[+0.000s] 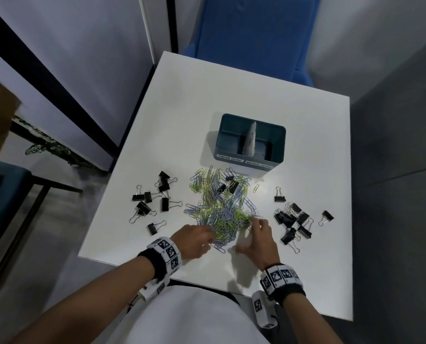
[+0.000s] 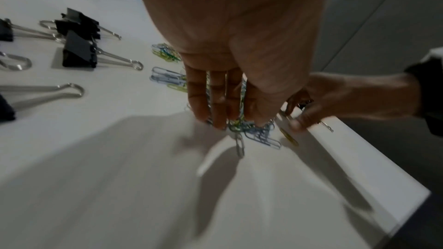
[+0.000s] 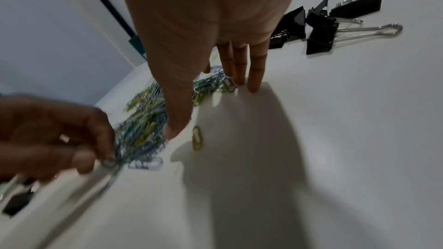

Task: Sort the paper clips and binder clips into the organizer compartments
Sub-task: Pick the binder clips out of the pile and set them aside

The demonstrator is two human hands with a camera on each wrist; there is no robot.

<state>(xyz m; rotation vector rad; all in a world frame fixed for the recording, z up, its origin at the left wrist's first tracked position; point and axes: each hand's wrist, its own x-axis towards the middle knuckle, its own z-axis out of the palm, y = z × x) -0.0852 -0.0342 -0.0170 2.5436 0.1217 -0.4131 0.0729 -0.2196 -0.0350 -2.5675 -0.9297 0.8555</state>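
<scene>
A heap of green and blue paper clips (image 1: 221, 207) lies mid-table in front of the teal two-compartment organizer (image 1: 277, 142), which is labelled for paper clips on the left and binder clips on the right. Black binder clips lie in a left group (image 1: 154, 199) and a right group (image 1: 293, 219). My left hand (image 1: 207, 238) digs into the heap's near edge, fingers (image 2: 215, 101) curled around a bunch of paper clips (image 2: 258, 133). My right hand (image 1: 249, 235) rests spread on the heap's right edge, its straight fingertips (image 3: 254, 84) on the table. A loose yellow clip (image 3: 197, 138) lies by its thumb.
The white table (image 1: 182, 108) is small, and its near edge runs just behind my wrists. A blue chair (image 1: 254, 33) stands past the far edge. A single binder clip (image 1: 327, 217) lies far right. A pale divider (image 1: 250, 142) splits the organizer.
</scene>
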